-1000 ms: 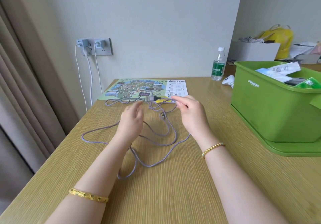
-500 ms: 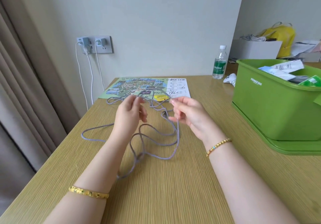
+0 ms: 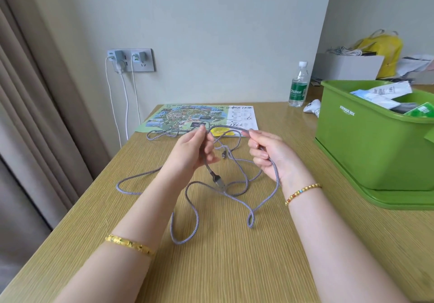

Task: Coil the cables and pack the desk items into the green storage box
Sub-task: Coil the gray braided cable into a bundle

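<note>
Above wooden desk [image 3: 234,267], grey cable [image 3: 225,127] spans both hands.

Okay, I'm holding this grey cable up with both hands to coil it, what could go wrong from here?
The grey cable lies in crossing loops on the desk, so pulling it taut between your left hand and right hand may knot it. The metal plug dangling below your left hand could snag a loop. The far end rests on the map sheet and might drag it.
</note>
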